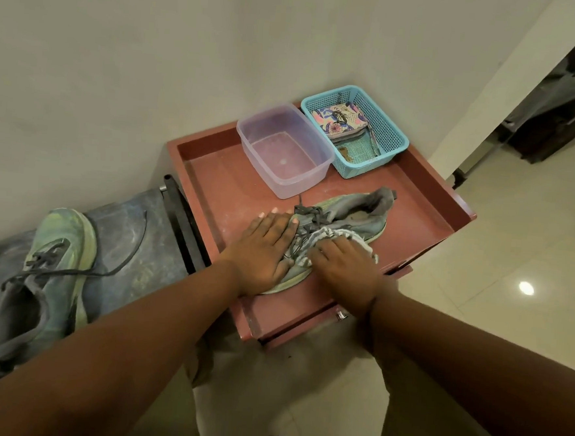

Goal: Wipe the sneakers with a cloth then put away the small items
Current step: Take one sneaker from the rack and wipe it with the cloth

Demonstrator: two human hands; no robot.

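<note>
A grey-green sneaker (354,212) lies on its side on the red table top (214,175). My left hand (263,246) lies flat on the sneaker's toe end, fingers straight. My right hand (344,266) presses a striped grey-white cloth (329,236) against the sneaker's side near the laces, fingers curled over the cloth. The second sneaker (47,269), dusty and green-grey, sits on a dark blue surface to the left. A blue mesh basket (391,123) at the table's back right holds a floral pouch (337,119) and some small items.
An empty clear plastic tub (284,149) stands behind the sneaker, beside the basket. The table has a raised rim and a drawer with a metal knob (340,315) at its front. A wall lies behind; tiled floor (514,267) opens to the right.
</note>
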